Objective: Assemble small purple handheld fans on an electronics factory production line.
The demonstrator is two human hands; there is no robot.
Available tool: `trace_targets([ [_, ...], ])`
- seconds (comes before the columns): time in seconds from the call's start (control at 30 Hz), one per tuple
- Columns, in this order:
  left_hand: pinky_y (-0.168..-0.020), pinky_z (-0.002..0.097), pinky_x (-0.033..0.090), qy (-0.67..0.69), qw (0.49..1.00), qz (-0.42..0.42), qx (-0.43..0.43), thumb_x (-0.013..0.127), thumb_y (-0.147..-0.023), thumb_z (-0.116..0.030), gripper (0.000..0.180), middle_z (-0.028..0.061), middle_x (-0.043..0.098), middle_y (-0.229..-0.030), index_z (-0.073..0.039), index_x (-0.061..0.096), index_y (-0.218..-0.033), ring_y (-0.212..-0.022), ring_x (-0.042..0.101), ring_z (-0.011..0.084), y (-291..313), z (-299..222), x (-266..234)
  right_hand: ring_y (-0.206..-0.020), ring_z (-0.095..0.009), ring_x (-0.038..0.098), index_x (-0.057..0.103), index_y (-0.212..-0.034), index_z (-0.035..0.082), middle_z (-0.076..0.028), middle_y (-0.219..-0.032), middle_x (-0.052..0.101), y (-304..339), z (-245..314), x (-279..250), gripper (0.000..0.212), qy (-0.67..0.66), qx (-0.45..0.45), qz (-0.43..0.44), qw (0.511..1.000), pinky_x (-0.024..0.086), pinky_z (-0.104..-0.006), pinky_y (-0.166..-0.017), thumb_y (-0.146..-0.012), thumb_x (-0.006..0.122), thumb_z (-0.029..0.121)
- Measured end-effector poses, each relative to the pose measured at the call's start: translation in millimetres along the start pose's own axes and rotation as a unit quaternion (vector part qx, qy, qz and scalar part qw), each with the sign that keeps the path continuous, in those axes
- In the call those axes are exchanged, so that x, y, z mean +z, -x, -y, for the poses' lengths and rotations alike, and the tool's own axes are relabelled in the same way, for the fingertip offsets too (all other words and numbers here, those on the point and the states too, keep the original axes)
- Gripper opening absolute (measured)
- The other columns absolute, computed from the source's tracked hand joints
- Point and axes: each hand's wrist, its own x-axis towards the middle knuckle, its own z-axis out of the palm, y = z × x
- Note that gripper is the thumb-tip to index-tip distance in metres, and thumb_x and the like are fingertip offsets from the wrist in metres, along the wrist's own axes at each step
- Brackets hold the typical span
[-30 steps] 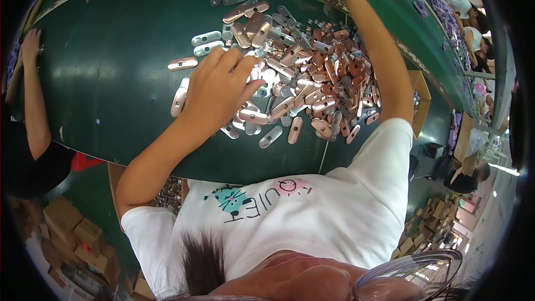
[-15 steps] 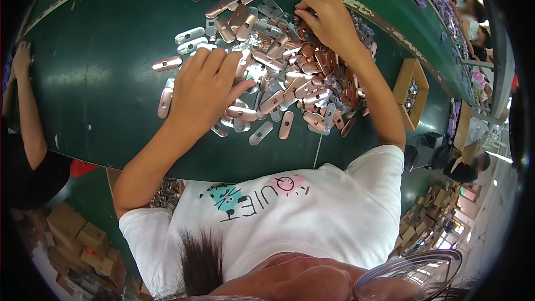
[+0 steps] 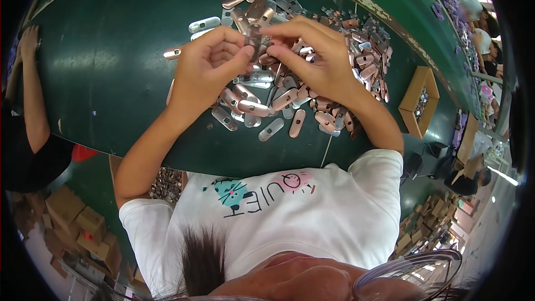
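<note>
My left hand [image 3: 207, 62] pinches a dark grey, elongated metal cover piece [image 3: 255, 42] between thumb and fingers, holding it upright above the pile. Facing it, my right hand [image 3: 315, 53] is closed in a loose pinch beside the same piece. The right fingertips meet its edge; whatever small thing they grip is too small to tell. Beneath both hands spreads a heap of oval metal covers, some rose-gold [image 3: 253, 108], some silver [image 3: 271, 130], many with a small square opening. Part of the heap is hidden by my hands.
The heap lies on a dark green table [image 3: 122, 67]. Tiny metal parts [image 3: 373, 28] gather at its far right. A cardboard box [image 3: 409, 112] of small parts stands at the right. Another person's arm [image 3: 34, 95] rests on the table's left edge. Stacked cartons [image 3: 75, 209] are at lower left.
My right hand has come from the far right of the heap to meet my left. My left hand has lifted off the covers and now holds a grey piece.
</note>
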Motion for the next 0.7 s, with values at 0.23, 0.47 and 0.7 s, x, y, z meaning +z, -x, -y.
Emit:
trace_targets([
  [0.23,-0.068,0.0172,0.048,0.02,0.998,0.057,0.007,0.062,-0.088,-0.006,0.019,0.0041,0.065,-0.087,0.003,0.062,-0.105,-0.077,0.061,0.005,2.6,2.6,1.3,-0.069,-0.015,0.061,0.068,-0.093,0.003,-0.007,-0.084,0.061,5.5,-16.9,5.3,0.016,0.017,-0.067,0.002,0.998,0.048,-0.0253,-0.057,-0.077,0.071,0.002],
  [0.47,-0.068,0.0182,0.048,0.03,0.998,0.059,-0.002,0.062,-0.09,-0.01,0.018,0.0055,0.066,-0.09,0.002,0.062,-0.103,-0.079,0.06,0.0057,3.9,4.5,2.4,-0.069,-0.012,0.056,0.069,-0.089,0.003,-0.004,-0.085,0.055,4.4,-8.1,5.4,0.014,0.011,-0.046,0.002,0.999,0.045,-0.0241,-0.057,-0.076,0.071,0.001],
  [0.7,-0.068,0.0223,0.054,0.086,0.995,0.029,-0.044,0.058,-0.092,-0.01,0.015,0.0079,0.066,-0.089,0.002,0.059,-0.102,-0.08,0.066,0.0133,6.2,4.2,5.8,-0.079,-0.004,0.052,0.059,-0.106,-0.002,-0.001,-0.094,0.055,2.7,-17.5,4.2,0.018,-0.362,0.137,-0.013,0.922,0.043,-0.018,-0.066,-0.088,0.057,0.0],
])
